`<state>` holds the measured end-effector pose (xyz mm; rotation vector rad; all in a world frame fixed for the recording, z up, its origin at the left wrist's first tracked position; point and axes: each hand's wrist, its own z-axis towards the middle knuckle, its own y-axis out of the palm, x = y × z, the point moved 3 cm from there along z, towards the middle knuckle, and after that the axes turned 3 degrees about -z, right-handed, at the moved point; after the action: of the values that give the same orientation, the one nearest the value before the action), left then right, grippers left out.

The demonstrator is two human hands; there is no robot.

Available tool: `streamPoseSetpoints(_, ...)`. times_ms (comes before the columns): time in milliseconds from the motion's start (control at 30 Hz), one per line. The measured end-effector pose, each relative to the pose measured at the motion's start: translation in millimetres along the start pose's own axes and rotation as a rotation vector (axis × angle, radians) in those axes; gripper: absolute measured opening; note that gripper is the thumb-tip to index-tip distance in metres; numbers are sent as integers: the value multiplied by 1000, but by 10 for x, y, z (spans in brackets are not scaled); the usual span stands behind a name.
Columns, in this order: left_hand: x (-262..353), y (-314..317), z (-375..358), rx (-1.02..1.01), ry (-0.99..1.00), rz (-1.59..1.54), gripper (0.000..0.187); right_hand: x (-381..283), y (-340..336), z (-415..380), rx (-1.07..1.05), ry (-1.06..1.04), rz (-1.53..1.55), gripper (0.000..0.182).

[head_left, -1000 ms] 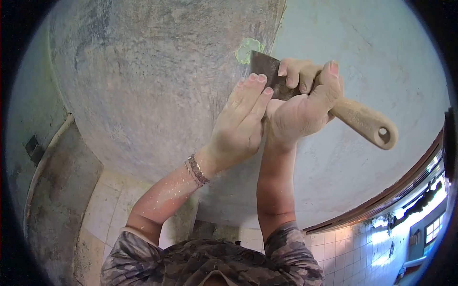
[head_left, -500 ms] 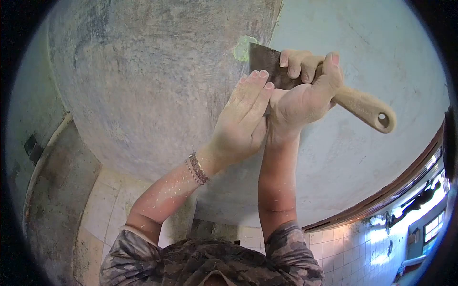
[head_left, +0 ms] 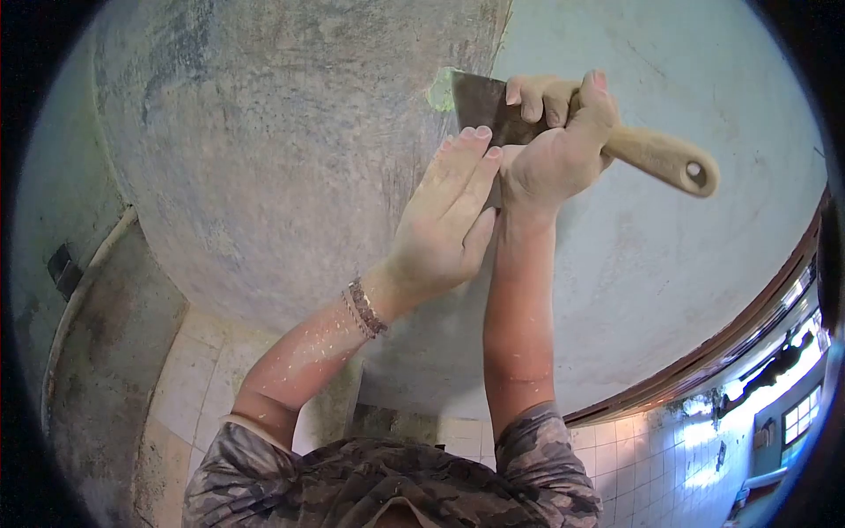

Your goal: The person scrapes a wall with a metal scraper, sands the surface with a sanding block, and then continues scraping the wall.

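Observation:
My right hand is closed around a wide scraper with a pale wooden handle, its fingers lying over the base of the dark metal blade. The blade's edge rests on the wall, its upper corner at a light green patch. My left hand is open, fingers stretched out together and the thumb apart. Its fingertips lie at the lower part of the blade, beside my right wrist; whether they press on metal or wall is hard to tell. Pale dust covers both hands.
Rough grey wall lies left of the blade, smoother pale green paint to the right. A brown wooden edge curves along the lower right. White tiles and a window show beyond. At the left stands a dirty ledge.
My right hand has moved slightly up, and the scraper's handle end has swung upward. The blade sits a little further left. My left hand stays nearly in place, its thumb slightly more apart.

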<state>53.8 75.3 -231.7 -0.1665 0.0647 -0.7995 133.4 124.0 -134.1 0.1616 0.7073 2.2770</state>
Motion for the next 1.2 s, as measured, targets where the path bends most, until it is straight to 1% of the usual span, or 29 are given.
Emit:
streamPoseSetpoints(67,-11,-16,-1,-7,11,17,55,-80,5,28,-19,21,-47,37)
streamPoseSetpoints(133,-10,-34,28,-3,20,33,58,-165,-13,100,-20,-104,62,36)
streamPoseSetpoints(167,-9,-45,59,-4,8,34,59,-98,-8,126,34,-83,64,35)
streamPoseSetpoints(200,0,-55,65,-10,-11,33,60,-71,19,155,28,-78,66,35)
streamPoseSetpoints(267,-2,-36,106,-3,-20,36,60,-46,112,155,-123,15,-51,35)
streamPoseSetpoints(333,6,-12,139,2,-15,37,61,-132,115,161,-128,33,-61,35)
streamPoseSetpoints(400,11,0,170,25,0,30,62,-224,75,237,-146,-60,67,33)
streamPoseSetpoints(433,10,6,173,31,-2,30,62,-122,153,228,-193,-264,-185,33)
streamPoseSetpoints(467,13,12,162,25,-15,29,62,-114,123,197,-195,-259,-187,33)
streamPoseSetpoints(533,9,27,159,25,-23,35,62,-86,155,160,-256,71,-96,33)
streamPoseSetpoints(567,10,41,141,25,-26,32,63,-116,182,148,-263,19,-122,32)
streamPoseSetpoints(600,2,43,140,27,-26,31,63,-131,182,187,-261,15,-119,32)
streamPoseSetpoints(667,-9,16,154,30,-12,39,63,-198,183,294,-241,-106,61,31)
streamPoseSetpoints(700,-8,3,143,26,-9,43,63,-73,221,220,-139,-32,-123,29)
streamPoseSetpoints(733,4,-3,129,22,-15,45,63,-73,183,214,-135,-26,-123,29)
streamPoseSetpoints(800,8,7,155,11,-27,51,63,-73,182,257,-359,21,-130,29)
streamPoseSetpoints(833,7,12,146,6,-28,47,63,-126,245,238,-308,27,-125,31)
streamPoseSetpoints(867,-1,18,150,11,-22,33,63,-124,229,278,-308,24,-126,31)
streamPoseSetpoints(933,-7,22,166,28,-18,21,63,-105,199,398,-241,50,-32,30)
streamPoseSetpoints(967,2,14,159,37,-42,14,63,-69,220,365,-242,55,-32,30)
streamPoseSetpoints(1033,14,-1,128,45,-66,6,64,53,327,248,-405,215,-214,35)
streamPoseSetpoints(1067,1,-11,121,37,-60,9,64,37,317,298,-408,212,-211,35)
streamPoseSetpoints(1133,-37,-41,112,31,-55,13,64,-77,284,430,-347,110,-43,32)
streamPoseSetpoints(1167,-62,-58,109,38,-50,21,64,-59,325,405,-352,112,-43,32)
streamPoseSetpoints(1200,-70,-63,105,44,-46,28,64,-20,373,343,-365,168,-124,31)
